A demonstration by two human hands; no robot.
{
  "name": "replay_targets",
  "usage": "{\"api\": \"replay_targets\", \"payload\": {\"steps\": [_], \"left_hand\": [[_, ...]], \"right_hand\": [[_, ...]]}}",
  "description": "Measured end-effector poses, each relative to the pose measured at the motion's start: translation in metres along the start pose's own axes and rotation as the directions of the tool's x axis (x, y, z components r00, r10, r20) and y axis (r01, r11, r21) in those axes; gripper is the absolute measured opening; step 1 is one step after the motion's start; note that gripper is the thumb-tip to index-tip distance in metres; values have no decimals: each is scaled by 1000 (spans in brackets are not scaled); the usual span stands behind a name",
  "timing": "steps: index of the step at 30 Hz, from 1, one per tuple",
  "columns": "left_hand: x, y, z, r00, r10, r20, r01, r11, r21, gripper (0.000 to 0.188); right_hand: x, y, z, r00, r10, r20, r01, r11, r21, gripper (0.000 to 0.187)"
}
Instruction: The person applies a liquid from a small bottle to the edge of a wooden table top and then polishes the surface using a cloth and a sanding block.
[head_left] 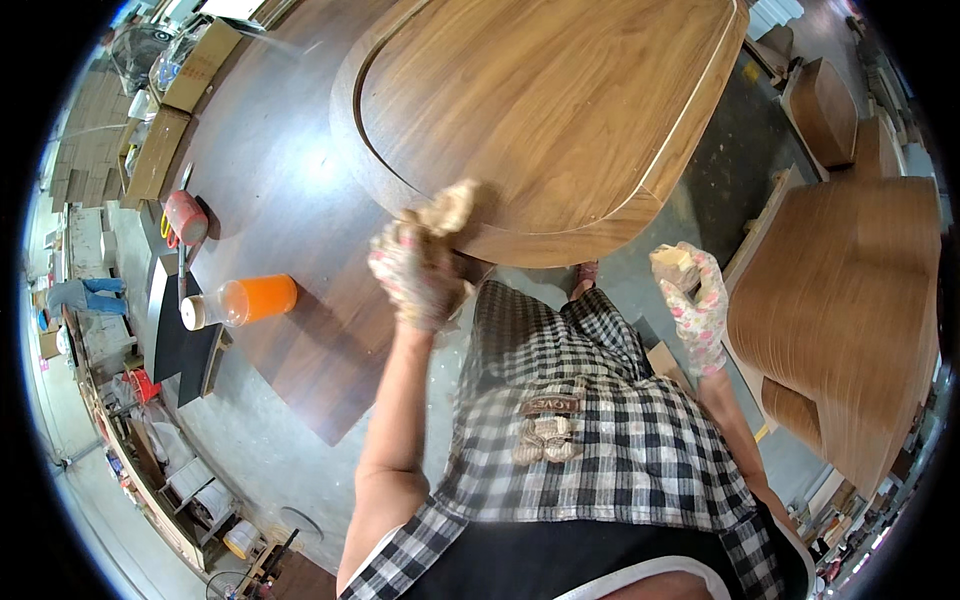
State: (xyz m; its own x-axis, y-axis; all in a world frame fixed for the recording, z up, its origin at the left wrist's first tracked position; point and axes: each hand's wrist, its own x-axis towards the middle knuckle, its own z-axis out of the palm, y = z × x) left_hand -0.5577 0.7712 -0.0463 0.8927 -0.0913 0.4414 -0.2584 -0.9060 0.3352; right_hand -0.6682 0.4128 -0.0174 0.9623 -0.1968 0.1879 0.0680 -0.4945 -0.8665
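My left hand, in a floral-patterned glove, is closed on a crumpled tan rag. Both are slightly smeared by motion. The rag is at the near left edge of a large rounded wooden panel with a raised curved rim. This panel lies on a dark wood-grain tabletop. Off the panel's near right side, my right hand wears the same kind of glove. Its fingers are curled round a small tan and brown lump, whose kind I cannot make out.
On the table's left lie a clear bottle of orange liquid, a red cylindrical object and orange-handled scissors. Cardboard boxes stand behind them. To the right are stacked curved wooden pieces. A plaid apron covers my front.
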Motion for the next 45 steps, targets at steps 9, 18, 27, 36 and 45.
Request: {"api": "replay_targets", "payload": {"steps": [9,18,27,36,45], "left_hand": [[-56,128,28,826,466,317,-368,872,-323,15],[6,107,-5,725,551,414,-588,807,-44,40],[14,187,21,525,708,473,-645,693,-323,51],[67,242,44,633,530,565,-451,845,-287,27],[219,295,139,606,644,467,-703,708,-63,43]], "right_hand": [[6,-2,8,997,-17,79,21,999,-50,46],[4,34,-38,977,148,-151,-132,985,113,46],[-15,59,-73,930,204,-306,-200,979,45,44],[-17,49,-86,921,310,-235,-325,945,-29,45],[-27,100,-124,727,616,-304,-585,787,197,39]]}}
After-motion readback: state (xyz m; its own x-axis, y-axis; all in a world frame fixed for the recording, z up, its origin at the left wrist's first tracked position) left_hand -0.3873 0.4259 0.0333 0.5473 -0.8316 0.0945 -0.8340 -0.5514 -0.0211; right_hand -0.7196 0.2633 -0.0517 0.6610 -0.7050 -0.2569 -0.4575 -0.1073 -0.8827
